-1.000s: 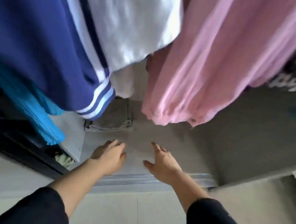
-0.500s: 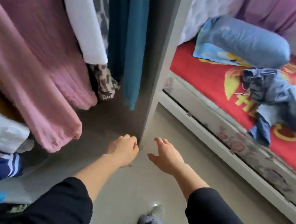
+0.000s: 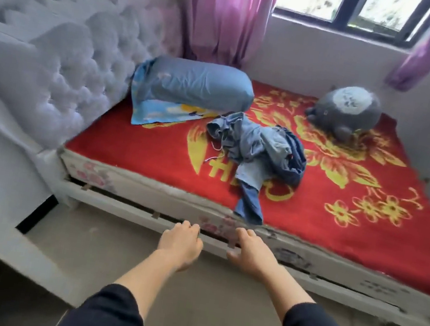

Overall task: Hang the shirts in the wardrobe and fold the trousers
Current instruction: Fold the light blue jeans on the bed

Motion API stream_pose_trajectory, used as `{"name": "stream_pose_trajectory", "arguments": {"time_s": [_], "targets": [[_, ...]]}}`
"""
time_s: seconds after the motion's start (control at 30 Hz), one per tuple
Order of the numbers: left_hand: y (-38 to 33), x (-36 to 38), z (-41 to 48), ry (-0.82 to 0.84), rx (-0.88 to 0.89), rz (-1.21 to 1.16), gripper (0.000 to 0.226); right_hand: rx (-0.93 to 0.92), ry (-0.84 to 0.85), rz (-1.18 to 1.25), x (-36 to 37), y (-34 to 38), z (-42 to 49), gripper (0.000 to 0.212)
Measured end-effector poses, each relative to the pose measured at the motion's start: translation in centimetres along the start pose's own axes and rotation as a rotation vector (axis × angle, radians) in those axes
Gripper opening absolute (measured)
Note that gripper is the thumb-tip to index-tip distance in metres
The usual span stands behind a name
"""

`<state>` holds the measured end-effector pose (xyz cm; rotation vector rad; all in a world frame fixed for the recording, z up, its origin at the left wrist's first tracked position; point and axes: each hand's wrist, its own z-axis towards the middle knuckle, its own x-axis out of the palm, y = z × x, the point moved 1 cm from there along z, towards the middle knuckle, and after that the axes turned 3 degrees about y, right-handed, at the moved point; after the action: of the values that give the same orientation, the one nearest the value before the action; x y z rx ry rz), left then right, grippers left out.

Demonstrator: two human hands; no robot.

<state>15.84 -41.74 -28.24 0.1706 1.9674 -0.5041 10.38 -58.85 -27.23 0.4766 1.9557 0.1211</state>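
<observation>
The view has swung right round. A second ago the hanging clothes in the wardrobe filled it, half a second ago they still crowded the left side, and now the wardrobe is out of sight and the bed frame (image 3: 128, 207) runs straight across in front.

Both arms reach forward as before, in dark sleeves pushed up the forearm. The left hand (image 3: 180, 243) has its fingers loosely curled and nothing in it. The right hand (image 3: 250, 253) is relaxed, thumb out to the side, also empty. Both hover over the floor (image 3: 97, 257), short of the bed's near edge.

The trousers (image 3: 260, 153) lie where they lay before: a crumpled blue denim heap in the middle of the red blanket (image 3: 358, 191), one leg trailing down to the mattress's near edge just beyond the hands. Neither hand touches them.

Behind the heap a blue pillow (image 3: 192, 83) rests against the tufted white headboard (image 3: 61, 76), and a grey plush toy (image 3: 346, 110) sits toward the far corner, under the window (image 3: 345, 6). A pink curtain (image 3: 226, 12) hangs behind the pillow.
</observation>
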Motion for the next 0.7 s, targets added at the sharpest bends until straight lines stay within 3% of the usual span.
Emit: {"name": "stream_pose_trajectory", "arguments": {"time_s": [0.2, 0.33, 0.47, 0.6, 0.7], "targets": [[-6.1, -2.5, 10.6, 0.042, 0.050, 0.018, 0.034, 0.103, 0.011, 0.054, -6.1, -7.9, 6.8, 0.053], [-7.5, -3.9, 18.6, 0.044, 0.060, 0.020, 0.031, 0.116, 0.029, 0.090, -8.7, -10.5, 13.5, 0.045], [-8.1, -5.6, 28.5, 0.046, 0.056, 0.024, 0.034, 0.119, 0.034, 0.104, -11.9, -12.6, 22.1, 0.053], [-8.8, -7.5, 38.4, 0.099, 0.076, 0.016, 0.032, 0.185, 0.040, 0.149, -15.2, -15.0, 30.1, 0.042], [-9.8, -8.4, 44.6, 0.139, 0.087, 0.022, 0.031, 0.234, 0.053, 0.176, -17.0, -17.0, 35.0, 0.048]]}}
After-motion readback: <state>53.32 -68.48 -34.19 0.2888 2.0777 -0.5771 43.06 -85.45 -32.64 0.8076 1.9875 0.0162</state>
